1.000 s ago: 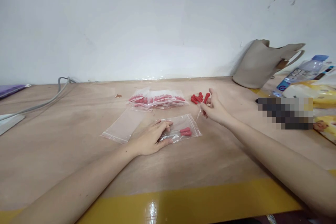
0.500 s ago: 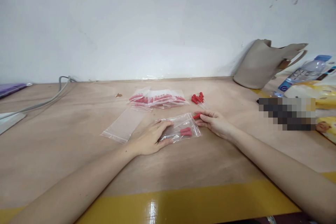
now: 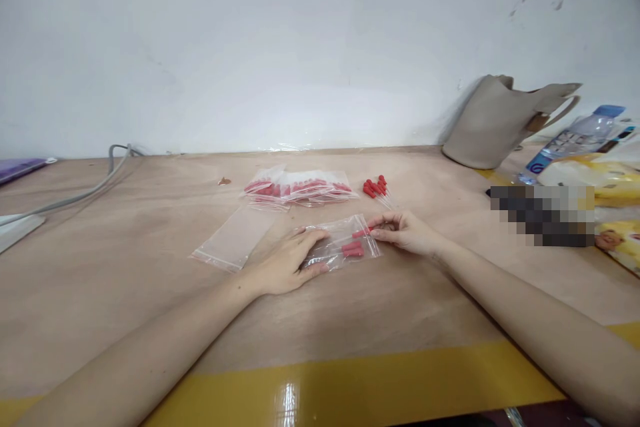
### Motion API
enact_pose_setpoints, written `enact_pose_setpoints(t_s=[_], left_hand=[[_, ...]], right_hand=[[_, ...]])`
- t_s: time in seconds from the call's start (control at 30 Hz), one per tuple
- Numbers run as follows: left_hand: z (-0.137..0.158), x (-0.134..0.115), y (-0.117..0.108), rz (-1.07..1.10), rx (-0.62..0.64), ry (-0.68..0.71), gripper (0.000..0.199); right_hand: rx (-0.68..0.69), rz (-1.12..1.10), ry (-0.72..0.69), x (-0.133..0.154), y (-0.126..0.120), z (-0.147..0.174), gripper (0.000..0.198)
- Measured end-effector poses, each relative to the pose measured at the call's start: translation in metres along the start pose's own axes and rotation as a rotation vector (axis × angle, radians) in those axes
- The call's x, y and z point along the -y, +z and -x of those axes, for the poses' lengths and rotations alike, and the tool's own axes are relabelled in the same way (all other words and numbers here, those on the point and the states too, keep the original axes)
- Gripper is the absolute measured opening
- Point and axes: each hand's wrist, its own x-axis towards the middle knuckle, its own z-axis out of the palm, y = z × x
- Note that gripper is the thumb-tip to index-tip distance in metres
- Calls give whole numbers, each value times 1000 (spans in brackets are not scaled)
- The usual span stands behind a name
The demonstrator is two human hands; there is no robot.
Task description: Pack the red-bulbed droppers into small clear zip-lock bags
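Observation:
A clear zip-lock bag [image 3: 325,243] lies on the table, its open end to the right. My left hand [image 3: 287,263] holds it at its left end, fingers across the top and thumb along the near edge. Two droppers with red rubber bulbs [image 3: 353,249] lie inside. My right hand [image 3: 400,232] is at the bag's mouth, thumb and fingers pinched on a third dropper [image 3: 361,233]; its red bulb shows partly inside the bag, while its glass tube is hard to make out. Several loose droppers [image 3: 376,188] lie behind the right hand.
An unfilled zip-lock bag [image 3: 233,240] lies left of my left hand. Filled bags [image 3: 303,188] are piled behind. To the right stand a beige bag [image 3: 493,123], a water bottle [image 3: 570,143] and yellow packages [image 3: 595,177]. A grey cable [image 3: 85,199] runs at the left.
My right hand has moved slightly left, and the dropper's red bulb has slid from the bag's mouth further into the bag. The left hand stays on the bag.

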Motion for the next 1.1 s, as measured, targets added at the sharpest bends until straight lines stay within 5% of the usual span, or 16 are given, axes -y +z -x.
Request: enact_pose_setpoints(t_s=[0.2,0.37,0.53,0.63,1.1], left_hand=[[0,-1,0,0,-1,-1,47],[0,-2,-1,5,-8,-1,46],[0,-1,0,-5,7,35,40],[0,1,1,-24,15,40,39],[0,2,1,-35,31,19,41]], right_hand=[[-34,-61,-74,-4,23,-7,32],[-31,5,17,3,18,-4,31],[-519,510,-65,12,-17,-23,16],[-654,779,-29,13,-30,-41,13],[-619,790,152,14,-26,-65,17]])
